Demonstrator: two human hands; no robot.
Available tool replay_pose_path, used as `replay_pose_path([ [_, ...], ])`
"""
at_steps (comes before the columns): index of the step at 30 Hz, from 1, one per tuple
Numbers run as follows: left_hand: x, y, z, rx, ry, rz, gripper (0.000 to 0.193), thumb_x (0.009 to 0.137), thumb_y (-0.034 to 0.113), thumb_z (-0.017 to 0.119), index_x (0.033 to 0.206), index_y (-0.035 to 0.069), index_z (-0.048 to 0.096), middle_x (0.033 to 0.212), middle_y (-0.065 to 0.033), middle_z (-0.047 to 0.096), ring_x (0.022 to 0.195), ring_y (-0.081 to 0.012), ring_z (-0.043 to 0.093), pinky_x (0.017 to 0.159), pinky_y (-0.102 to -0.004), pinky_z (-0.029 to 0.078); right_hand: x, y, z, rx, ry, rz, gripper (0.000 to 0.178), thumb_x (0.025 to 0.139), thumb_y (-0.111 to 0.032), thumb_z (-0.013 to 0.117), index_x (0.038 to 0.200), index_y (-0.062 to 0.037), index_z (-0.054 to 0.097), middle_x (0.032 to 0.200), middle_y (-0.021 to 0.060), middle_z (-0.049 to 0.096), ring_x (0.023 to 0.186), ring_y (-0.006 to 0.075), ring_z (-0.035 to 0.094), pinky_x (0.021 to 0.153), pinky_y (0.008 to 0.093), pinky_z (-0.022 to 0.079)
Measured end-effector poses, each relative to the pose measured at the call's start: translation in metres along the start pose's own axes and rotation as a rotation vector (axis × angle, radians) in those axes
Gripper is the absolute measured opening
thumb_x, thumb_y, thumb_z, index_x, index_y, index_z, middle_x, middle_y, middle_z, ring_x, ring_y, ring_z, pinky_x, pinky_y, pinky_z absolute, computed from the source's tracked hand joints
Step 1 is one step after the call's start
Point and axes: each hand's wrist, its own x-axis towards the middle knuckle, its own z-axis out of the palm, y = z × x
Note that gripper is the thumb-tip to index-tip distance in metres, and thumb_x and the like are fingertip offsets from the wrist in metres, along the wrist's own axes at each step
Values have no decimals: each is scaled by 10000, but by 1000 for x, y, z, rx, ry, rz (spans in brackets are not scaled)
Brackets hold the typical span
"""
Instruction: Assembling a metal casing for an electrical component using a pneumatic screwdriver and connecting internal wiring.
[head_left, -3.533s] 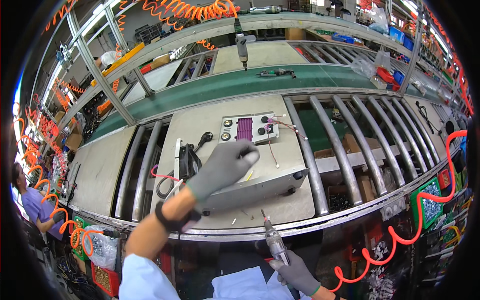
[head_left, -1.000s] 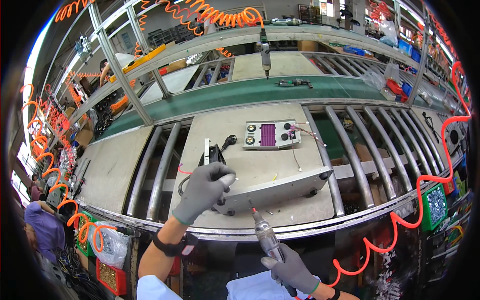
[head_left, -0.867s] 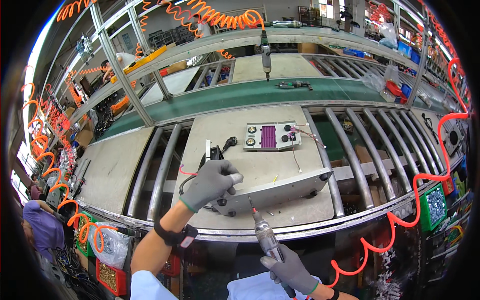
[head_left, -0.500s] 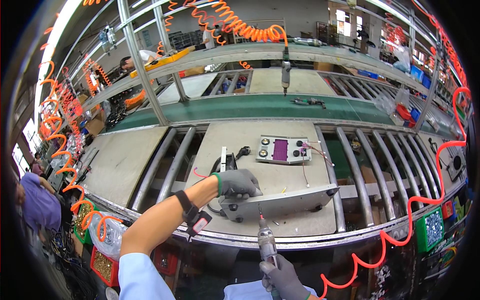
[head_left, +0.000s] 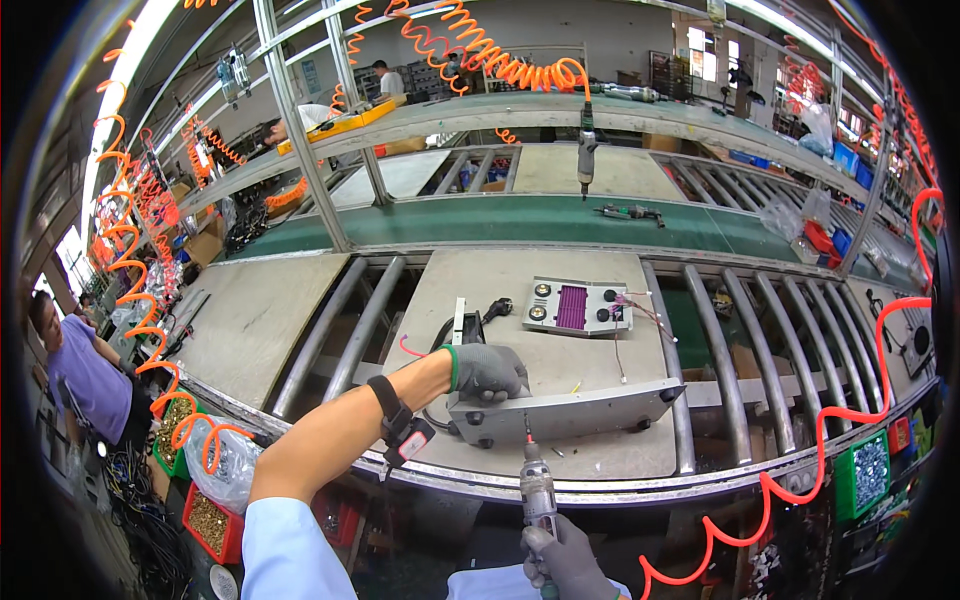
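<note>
My left hand, in a grey glove, is closed over the upper edge of a grey metal casing. The casing stands on its side, and its face with black rubber feet is toward me. My right hand, also gloved, grips a pneumatic screwdriver from below. Its bit points up at the casing's face near the left hand; whether the tip touches cannot be made out. Behind the casing lies a metal panel with a purple finned part, with loose wires. A black power plug rests beside it.
A pale board on steel rollers bears the work. Red bins and green bins of small hardware flank me. Another screwdriver hangs ahead from an orange coiled hose. A person in purple is at left.
The whole view has shifted slightly, so the scene sits a little further right and lower. Both hands keep their holds. The person at left has become more visible and more upright.
</note>
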Motion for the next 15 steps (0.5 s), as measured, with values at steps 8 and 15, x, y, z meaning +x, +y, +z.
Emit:
replay_pose_path([
  [8, -5, 17, 8, 183, 76, -18, 204, 926, 275, 716, 907, 74, 683, 581, 32, 572, 445, -57, 448, 408, -256, 332, -1, 2, 7, 127, 18, 29, 220, 999, -302, 597, 1002, -94, 526, 670, 8, 531, 448, 97, 512, 386, 255, 408],
  [15, -11, 20, 6, 180, 47, -47, 233, 935, 303, 705, 909, 73, 676, 571, 38, 551, 436, -56, 441, 397, -253, 317, 6, 1, 9, 114, -19, 159, 397, 964, -333, 664, 1171, -28, 517, 802, 50, 558, 561, 107, 586, 467, 270, 471],
])
